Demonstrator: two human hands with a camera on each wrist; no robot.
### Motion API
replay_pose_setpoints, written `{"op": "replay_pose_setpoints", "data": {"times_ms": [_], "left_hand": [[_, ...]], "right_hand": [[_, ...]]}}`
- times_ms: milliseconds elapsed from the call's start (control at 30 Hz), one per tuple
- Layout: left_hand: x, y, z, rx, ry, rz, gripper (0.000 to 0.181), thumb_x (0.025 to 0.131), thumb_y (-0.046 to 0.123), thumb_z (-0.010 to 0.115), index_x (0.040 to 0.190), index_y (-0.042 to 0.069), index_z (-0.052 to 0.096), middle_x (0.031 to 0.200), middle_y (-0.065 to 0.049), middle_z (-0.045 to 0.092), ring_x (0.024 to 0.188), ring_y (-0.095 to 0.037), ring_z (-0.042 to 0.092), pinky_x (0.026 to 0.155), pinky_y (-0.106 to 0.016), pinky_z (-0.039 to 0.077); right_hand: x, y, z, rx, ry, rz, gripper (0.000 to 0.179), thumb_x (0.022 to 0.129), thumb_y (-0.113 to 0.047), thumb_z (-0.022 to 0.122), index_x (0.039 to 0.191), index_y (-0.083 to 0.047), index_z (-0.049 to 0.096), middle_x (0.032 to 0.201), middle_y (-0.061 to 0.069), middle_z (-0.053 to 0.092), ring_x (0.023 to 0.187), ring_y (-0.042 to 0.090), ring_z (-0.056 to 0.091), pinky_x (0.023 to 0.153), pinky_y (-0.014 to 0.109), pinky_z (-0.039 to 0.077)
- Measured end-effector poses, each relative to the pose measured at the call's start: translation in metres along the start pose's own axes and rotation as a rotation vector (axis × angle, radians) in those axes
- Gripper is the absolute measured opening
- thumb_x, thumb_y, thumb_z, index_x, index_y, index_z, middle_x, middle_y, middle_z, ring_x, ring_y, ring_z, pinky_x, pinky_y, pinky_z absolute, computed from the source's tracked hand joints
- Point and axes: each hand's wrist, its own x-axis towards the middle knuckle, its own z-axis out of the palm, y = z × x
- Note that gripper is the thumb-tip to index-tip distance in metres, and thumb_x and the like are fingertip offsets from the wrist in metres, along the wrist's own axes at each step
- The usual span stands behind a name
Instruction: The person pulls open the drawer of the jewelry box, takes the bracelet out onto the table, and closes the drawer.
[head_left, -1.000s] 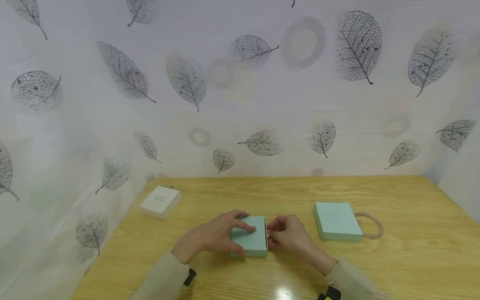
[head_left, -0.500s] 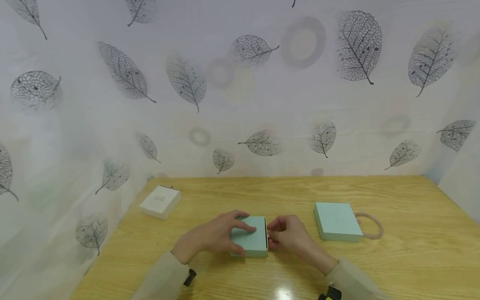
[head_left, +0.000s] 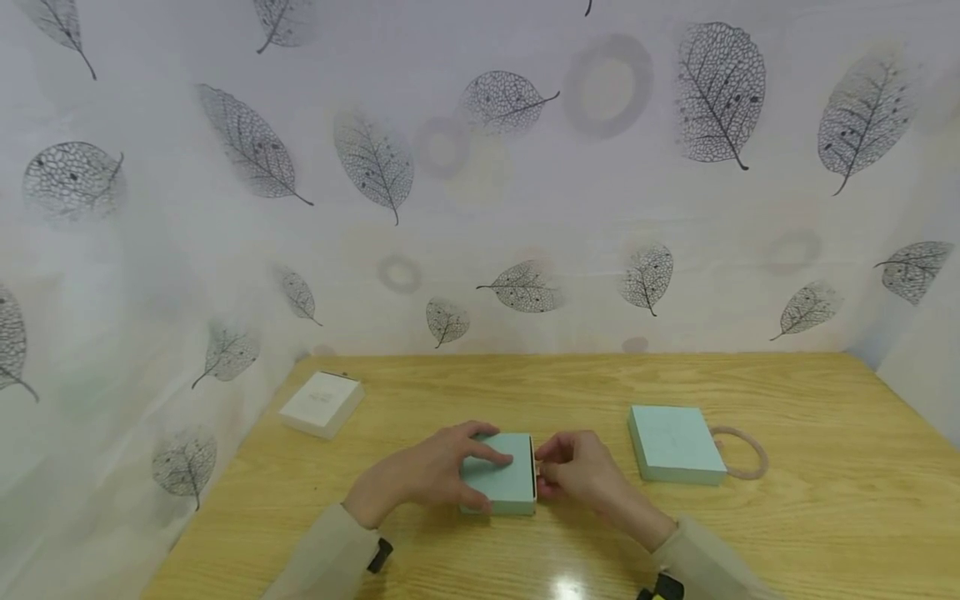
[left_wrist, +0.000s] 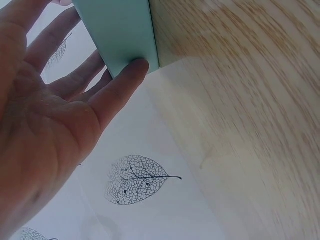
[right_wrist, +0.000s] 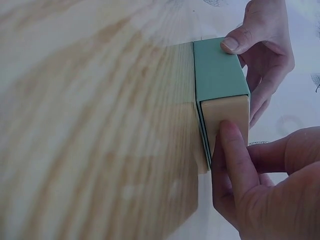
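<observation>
A mint-green drawer box (head_left: 501, 477) rests on the table in front of me. My left hand (head_left: 431, 465) grips it from the left, its thumb on the near side and fingers spread over the top. At the box's right end is my right hand (head_left: 583, 471), with curled fingers pinching a small pale tab (head_left: 537, 469). The right wrist view shows the cream end of the inner tray (right_wrist: 232, 111) almost level with the green sleeve (right_wrist: 220, 70), a fingertip against it. The left wrist view has the left thumb pressing the green side (left_wrist: 120, 30).
A second mint-green box (head_left: 677, 444) lies to the right, with a pinkish ring (head_left: 759, 454) partly hidden behind it. A white box (head_left: 322, 403) sits at the back left of the wooden table (head_left: 480, 383). A leaf-print curtain (head_left: 480, 208) hangs behind.
</observation>
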Motion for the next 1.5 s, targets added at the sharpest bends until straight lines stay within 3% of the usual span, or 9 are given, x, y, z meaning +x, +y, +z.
{"op": "replay_pose_setpoints", "data": {"times_ms": [700, 1500], "left_hand": [[-0.0006, 0.0023, -0.001, -0.007, -0.011, -0.005, 0.057, 0.083, 0.037, 0.085, 0.137, 0.029, 0.067, 0.161, -0.004, 0.04, 0.144, -0.031, 0.043, 0.115, -0.053, 0.042], [0.0006, 0.0, 0.0006, 0.006, -0.015, -0.02, 0.057, 0.084, 0.039, 0.084, 0.138, 0.032, 0.066, 0.163, -0.001, 0.038, 0.146, -0.028, 0.04, 0.117, -0.052, 0.04]], "right_hand": [[-0.001, 0.0048, -0.0029, -0.001, 0.013, 0.013, 0.011, 0.093, 0.009, 0.062, 0.103, 0.007, 0.067, 0.088, 0.014, 0.067, 0.072, 0.016, 0.067, 0.067, 0.033, 0.063], [-0.0063, 0.0043, -0.0078, 0.027, -0.025, -0.013, 0.012, 0.093, 0.01, 0.061, 0.103, 0.01, 0.065, 0.087, 0.015, 0.068, 0.072, 0.016, 0.069, 0.067, 0.03, 0.063]]}}
